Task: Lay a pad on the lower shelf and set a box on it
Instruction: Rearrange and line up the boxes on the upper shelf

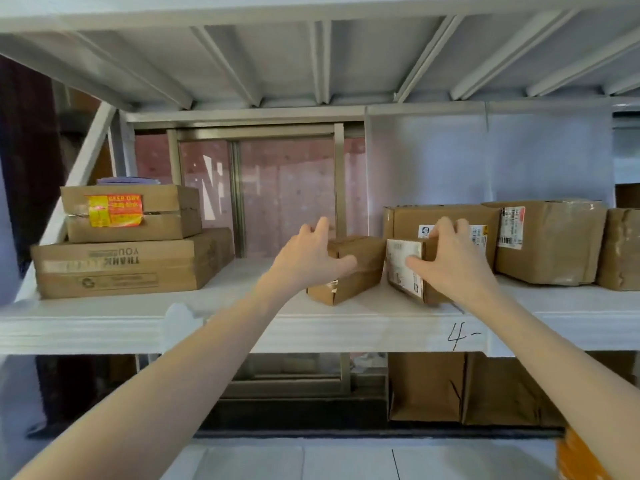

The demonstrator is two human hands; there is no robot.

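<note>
Two small brown cardboard boxes stand side by side on the white shelf (242, 327), which is marked "4-". My left hand (308, 258) grips the left small box (356, 271) from its left side, thumb on the front. My right hand (450, 258) grips the right small box with a white label (403, 268) from its right side and top. Both boxes rest on the shelf board. The lower shelf (298, 427) shows below, dark. I see no pad.
Two stacked flat boxes (128, 244) sit at the shelf's left. Larger taped parcels (547, 240) line the back right. Below the shelf stand more brown boxes (467, 389). An orange object (578, 459) is at bottom right. A window (277, 192) lies behind.
</note>
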